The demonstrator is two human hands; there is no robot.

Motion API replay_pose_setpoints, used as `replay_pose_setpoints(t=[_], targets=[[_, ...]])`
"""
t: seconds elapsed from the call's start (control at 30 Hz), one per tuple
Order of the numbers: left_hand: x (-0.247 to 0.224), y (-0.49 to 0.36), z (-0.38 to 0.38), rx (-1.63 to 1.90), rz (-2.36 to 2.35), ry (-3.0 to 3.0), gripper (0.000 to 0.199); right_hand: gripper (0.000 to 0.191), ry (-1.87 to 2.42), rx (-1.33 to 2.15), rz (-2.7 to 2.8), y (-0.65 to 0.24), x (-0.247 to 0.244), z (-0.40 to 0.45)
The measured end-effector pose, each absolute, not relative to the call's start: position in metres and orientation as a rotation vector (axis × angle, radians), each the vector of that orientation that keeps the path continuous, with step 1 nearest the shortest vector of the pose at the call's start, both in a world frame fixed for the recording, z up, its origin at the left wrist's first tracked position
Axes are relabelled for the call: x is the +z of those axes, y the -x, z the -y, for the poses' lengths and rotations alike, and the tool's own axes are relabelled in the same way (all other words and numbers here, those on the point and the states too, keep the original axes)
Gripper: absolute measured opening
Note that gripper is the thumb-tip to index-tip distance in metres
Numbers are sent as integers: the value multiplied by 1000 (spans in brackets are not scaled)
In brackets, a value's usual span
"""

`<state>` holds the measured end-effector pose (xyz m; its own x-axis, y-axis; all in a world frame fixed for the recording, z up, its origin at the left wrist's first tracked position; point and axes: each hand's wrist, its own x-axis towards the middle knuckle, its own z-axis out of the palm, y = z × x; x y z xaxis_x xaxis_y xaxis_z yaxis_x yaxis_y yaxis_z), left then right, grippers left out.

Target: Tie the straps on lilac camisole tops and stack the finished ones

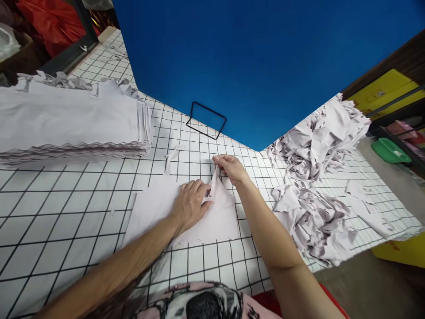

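A white fabric panel lies on the table in front of me. My left hand rests palm down on it, fingers stretched out and thumb apart. Just to its right rises a narrow white fabric strip, standing up from the panel. The fingertips of my right hand pinch the upper end of this strip, slightly above the cloth. How the strip's lower end meets the panel is partly hidden by my left hand. Another thin fabric strip lies beyond the panel's far edge.
A thick stack of white fabric pieces sits at the left on the grid-patterned tabletop. Crumpled white cloth heaps cover the right side. A large blue sheet spans the far side, with a thin black rectangular frame at its edge.
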<state>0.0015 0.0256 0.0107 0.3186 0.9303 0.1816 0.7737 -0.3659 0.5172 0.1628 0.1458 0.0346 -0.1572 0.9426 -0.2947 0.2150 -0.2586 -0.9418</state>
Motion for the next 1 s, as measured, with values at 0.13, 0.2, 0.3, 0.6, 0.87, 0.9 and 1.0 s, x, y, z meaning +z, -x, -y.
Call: replay_pose_setpoints(t=[0.13,0.2,0.3,0.6,0.87,0.9,1.0], targets=[[10,-9,-20,694,-1537,-2443,42,32,1575,1189,1561,-160,16,-155],[7,-12,-18,628,-1440,-2547,44,30,1652,1038,1700,-159,14,-158],[0,-14,-17,492,-1352,-2591,52,30,1727,820,1871,-160,19,-153],[0,-14,-19,401,-1309,-2572,52,54,1277,393,2663,-181,23,-89],[-3,-17,-20,373,-1334,-2593,60,56,1437,296,2653,-186,11,-98],[0,-17,-20,365,-1324,-2580,60,55,1430,302,2631,-187,10,-98],[15,-4,-15,366,-1305,-2513,59,48,1428,382,2447,-191,12,-98]])
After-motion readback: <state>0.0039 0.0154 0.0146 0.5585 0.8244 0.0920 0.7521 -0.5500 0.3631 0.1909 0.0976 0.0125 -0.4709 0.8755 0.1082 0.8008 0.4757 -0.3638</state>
